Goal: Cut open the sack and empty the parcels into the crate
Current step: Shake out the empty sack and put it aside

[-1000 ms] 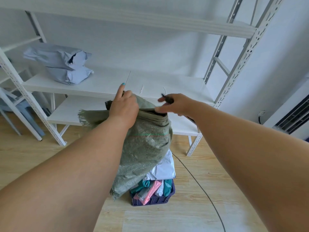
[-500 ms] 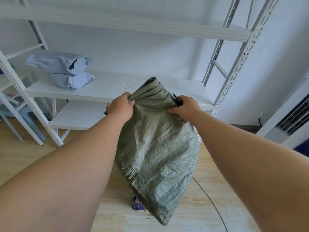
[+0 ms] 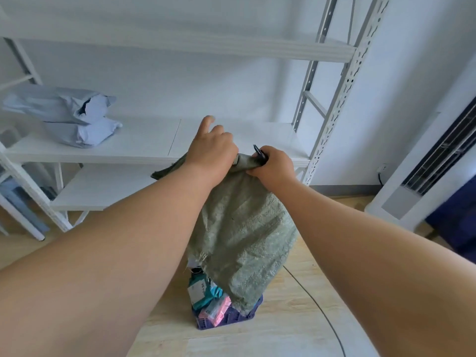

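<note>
Sack [image 3: 242,228] hangs mouth-down over the crate [image 3: 226,319] on the floor, gathered at its upper end. Half a second earlier it swung higher and hid the crate; now it is lowered and parcels [image 3: 208,298] show heaped inside, so emptying appears nearly complete. Left hand [image 3: 210,153] grips the fabric, index finger extended. Right hand [image 3: 273,167] clenches fabric together with a dark tool [image 3: 258,153]. Grey mailers [image 3: 77,117] lie at the shelf's left end. A cable [image 3: 316,305] crosses the floor beside the crate.

Your sack [image 3: 242,228] is coarse, matt woven fabric; the crate [image 3: 247,315] is latticed plastic, the shelving [image 3: 144,140] smooth painted metal, the floor [image 3: 257,341] pale wood.
</note>
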A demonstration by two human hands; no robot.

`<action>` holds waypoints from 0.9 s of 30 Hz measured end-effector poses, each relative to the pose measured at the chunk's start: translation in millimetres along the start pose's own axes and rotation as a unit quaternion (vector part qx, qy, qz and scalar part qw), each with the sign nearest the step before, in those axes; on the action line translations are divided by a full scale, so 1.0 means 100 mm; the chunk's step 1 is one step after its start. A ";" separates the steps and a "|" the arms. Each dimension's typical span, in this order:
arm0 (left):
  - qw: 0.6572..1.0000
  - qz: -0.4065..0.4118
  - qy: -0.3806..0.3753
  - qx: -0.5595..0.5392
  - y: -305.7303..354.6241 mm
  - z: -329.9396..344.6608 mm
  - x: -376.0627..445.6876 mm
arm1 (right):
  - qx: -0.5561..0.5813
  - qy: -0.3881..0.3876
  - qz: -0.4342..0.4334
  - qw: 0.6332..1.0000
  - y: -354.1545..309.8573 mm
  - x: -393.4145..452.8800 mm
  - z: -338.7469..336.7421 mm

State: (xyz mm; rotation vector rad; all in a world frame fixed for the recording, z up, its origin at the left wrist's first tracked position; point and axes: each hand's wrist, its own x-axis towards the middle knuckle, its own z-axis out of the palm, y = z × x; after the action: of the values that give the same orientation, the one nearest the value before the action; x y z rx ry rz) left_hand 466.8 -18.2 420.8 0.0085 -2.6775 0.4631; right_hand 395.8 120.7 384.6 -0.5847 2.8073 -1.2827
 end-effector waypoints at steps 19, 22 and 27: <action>0.887 -0.396 0.009 -0.236 -0.38 0.36 -0.02 | 0.305 -0.026 0.382 0.872 0.76 0.10 -0.42; 0.878 -0.417 -0.010 -0.236 -0.34 0.35 0.00 | 0.231 -0.083 0.410 0.879 0.72 0.04 -0.40; 0.876 -0.426 -0.023 -0.226 -0.31 0.41 -0.01 | 0.229 -0.062 0.390 0.890 0.70 0.05 -0.35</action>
State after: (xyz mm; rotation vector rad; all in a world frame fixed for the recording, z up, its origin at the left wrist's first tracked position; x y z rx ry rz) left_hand 453.2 -60.8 395.2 1.0131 -2.4286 -0.4440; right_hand 362.9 186.0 357.8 0.4262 2.0994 -1.5090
